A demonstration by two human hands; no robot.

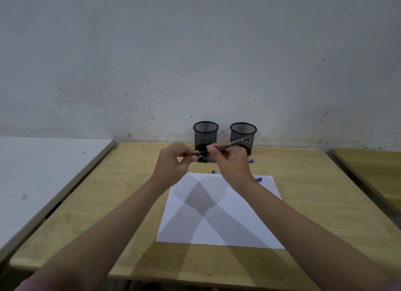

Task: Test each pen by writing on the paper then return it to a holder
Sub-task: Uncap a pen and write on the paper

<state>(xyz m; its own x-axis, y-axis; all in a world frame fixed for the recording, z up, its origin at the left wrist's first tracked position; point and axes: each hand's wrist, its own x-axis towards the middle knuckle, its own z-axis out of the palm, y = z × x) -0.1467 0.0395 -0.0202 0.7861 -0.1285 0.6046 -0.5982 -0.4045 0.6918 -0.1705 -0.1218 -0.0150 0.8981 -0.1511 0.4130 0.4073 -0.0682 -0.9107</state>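
Both hands hold one black pen [233, 143] in the air above the table's far half. My left hand [173, 162] pinches its black cap end, and my right hand [232, 160] grips the clear barrel, which slants up to the right. A blank white sheet of paper [219, 212] lies below my wrists. Two black mesh holders stand by the wall, the left holder [205, 134] and the right holder [243, 136]. Other pens lie between paper and holders: one with a blue cap [215, 172], another blue-tipped pen [258, 179], and a third [251, 161], each partly hidden by my right hand.
The wooden table [108, 193] ends at a stained grey wall. A white table [43, 167] adjoins it on the left, and another wooden table [373, 173] stands apart on the right.
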